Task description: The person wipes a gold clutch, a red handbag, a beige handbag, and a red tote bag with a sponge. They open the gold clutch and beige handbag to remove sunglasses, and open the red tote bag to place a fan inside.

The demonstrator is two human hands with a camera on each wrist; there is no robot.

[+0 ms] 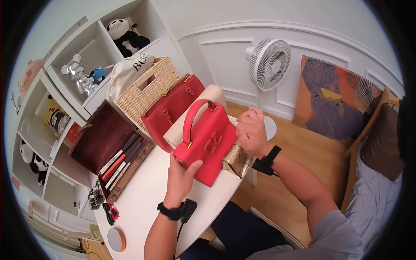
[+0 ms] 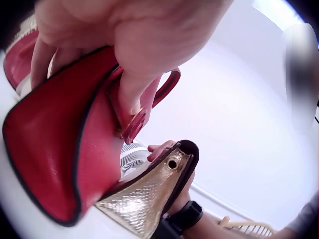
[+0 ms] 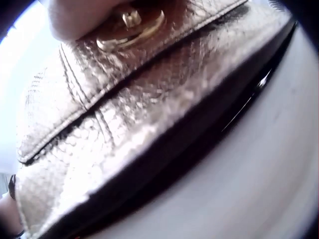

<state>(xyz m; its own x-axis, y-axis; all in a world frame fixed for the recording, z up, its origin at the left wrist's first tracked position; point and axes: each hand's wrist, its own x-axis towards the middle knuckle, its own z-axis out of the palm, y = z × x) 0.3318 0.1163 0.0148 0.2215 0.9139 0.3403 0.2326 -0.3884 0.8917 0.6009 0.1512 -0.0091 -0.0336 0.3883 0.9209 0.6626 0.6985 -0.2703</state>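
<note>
A red handbag [image 1: 207, 145] with a top handle and a logo clasp stands on the table. My left hand [image 1: 180, 180] grips its near left side, thumb on the front flap and fingers behind, as the left wrist view also shows. To its right, a gold snakeskin-textured handbag [image 1: 236, 161] with a dark edge leans against the red one. My right hand [image 1: 252, 132] grips the gold bag near its top with curled fingers, and the bag partly hides them in the left wrist view. Close up, a gold metal clasp [image 3: 132, 30] shows beside a finger of that hand.
Behind the red bag stand a cream bag [image 1: 212, 96], a darker red handbag [image 1: 177, 104] and a woven basket [image 1: 149, 89] in a row. An open brown case [image 1: 130, 173] with books, sunglasses [image 1: 110, 213] and a round speaker-like object [image 1: 116, 239] lie left. A white fan [image 1: 271, 65] stands beyond.
</note>
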